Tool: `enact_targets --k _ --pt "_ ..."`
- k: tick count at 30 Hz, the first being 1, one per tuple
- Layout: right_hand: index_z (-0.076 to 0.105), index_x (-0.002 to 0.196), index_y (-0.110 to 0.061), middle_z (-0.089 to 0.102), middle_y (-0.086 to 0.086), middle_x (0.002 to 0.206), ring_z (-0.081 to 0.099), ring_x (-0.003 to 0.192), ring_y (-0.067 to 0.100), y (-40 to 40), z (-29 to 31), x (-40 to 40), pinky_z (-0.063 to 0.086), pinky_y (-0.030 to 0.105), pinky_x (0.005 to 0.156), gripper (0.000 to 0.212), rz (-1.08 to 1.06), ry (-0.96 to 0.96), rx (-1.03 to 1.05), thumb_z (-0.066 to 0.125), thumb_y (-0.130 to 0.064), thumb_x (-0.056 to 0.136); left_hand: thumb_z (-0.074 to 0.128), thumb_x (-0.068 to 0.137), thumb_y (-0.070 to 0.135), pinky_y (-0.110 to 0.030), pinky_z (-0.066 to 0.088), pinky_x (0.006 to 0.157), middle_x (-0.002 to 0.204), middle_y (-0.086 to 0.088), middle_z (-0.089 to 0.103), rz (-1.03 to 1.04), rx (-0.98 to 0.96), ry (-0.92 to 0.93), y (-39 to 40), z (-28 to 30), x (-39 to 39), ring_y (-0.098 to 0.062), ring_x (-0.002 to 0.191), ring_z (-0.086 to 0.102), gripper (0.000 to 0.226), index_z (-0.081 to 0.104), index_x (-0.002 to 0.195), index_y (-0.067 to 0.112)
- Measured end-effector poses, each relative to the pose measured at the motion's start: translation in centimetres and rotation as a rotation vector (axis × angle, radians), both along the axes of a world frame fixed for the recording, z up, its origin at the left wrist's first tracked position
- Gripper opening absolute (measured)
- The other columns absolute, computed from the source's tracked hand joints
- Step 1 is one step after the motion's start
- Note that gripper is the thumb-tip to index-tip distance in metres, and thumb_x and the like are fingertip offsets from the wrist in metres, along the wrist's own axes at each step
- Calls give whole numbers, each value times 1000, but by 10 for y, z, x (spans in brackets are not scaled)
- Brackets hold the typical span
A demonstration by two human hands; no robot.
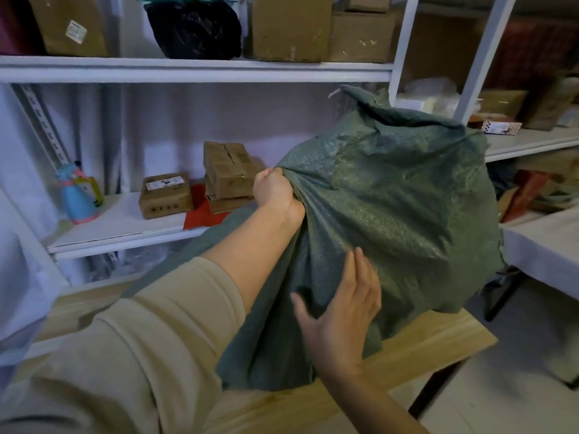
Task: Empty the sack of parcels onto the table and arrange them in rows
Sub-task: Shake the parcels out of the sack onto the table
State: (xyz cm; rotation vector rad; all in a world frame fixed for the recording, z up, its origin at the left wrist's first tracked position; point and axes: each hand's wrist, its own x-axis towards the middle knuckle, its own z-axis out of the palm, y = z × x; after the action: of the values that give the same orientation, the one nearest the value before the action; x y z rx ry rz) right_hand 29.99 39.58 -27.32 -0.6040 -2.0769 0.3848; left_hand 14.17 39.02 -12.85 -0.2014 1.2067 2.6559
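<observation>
A big green woven sack bulges over the wooden table, filling the middle and right of the view. My left hand grips a bunched fold of the sack at its upper left side, the arm in a beige sleeve reaching forward. My right hand lies flat with straight fingers against the sack's lower front. The parcels inside are hidden by the fabric; none lie on the visible part of the table.
White shelving stands right behind the table. Its middle shelf carries brown cardboard parcels, a red sheet and a blue spray bottle. Boxes and a black bag sit higher up. A white-covered table is at the right.
</observation>
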Motion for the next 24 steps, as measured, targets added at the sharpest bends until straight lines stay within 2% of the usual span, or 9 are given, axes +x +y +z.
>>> enact_targets --k 2,5,7,10,14,16,19,22,24 --pt "23 150 -5 30 15 153 25 144 32 -3 0 -6 19 48 119 115 -70 -48 -89 85 -50 64 40 98 1 -58 51 93 123 -22 61 -25 9 -13 4 0 4 -39 111 62 30 56 124 0" --pt "35 145 -3 40 17 143 32 136 34 -1 7 -17 27 53 115 106 -129 -82 -42 84 -49 64 41 98 3 -58 51 94 122 -22 63 -70 27 -20 9 0 8 -38 109 64 30 59 122 1" --pt "45 139 -4 48 17 132 39 127 35 2 11 -25 33 53 111 95 -158 -91 17 84 -47 64 41 98 3 -59 51 94 122 -23 63 -96 26 -16 11 -1 10 -39 109 64 30 59 122 0" --pt "55 126 -8 55 14 117 47 111 34 6 21 -36 38 51 98 75 -249 -72 -35 83 -44 67 40 99 2 -56 52 93 122 -25 63 -134 28 -8 13 -1 17 -40 110 63 30 59 122 -3" --pt "63 103 -15 58 8 95 50 96 32 16 33 -44 37 47 86 35 -312 -2 -97 79 -33 77 40 100 4 -53 54 89 123 -26 63 -187 41 0 17 -1 23 -41 109 63 31 57 125 -4" --pt "64 96 -16 58 8 94 50 95 31 21 36 -46 35 45 84 22 -313 72 -148 76 -24 80 39 102 6 -49 56 83 122 -26 63 -203 32 13 18 0 25 -39 106 64 32 56 127 -3" --pt "63 95 -15 60 7 98 54 94 30 24 38 -46 37 42 80 18 -259 154 -183 73 -19 81 39 102 7 -45 58 77 119 -25 64 -232 21 32 17 1 24 -35 96 66 31 55 127 -3" --pt "62 94 -13 64 4 88 59 82 28 30 41 -43 42 41 74 10 -164 182 -195 69 -14 87 39 103 7 -50 55 88 101 -22 65 -272 38 81 15 0 19 -33 90 65 19 57 105 3" --pt "59 91 -14 63 2 80 56 71 25 33 48 -42 44 41 71 8 -139 194 -239 62 -20 94 40 103 8 -48 55 86 87 -16 60 -291 15 119 13 0 17 -27 79 62 18 52 90 8"
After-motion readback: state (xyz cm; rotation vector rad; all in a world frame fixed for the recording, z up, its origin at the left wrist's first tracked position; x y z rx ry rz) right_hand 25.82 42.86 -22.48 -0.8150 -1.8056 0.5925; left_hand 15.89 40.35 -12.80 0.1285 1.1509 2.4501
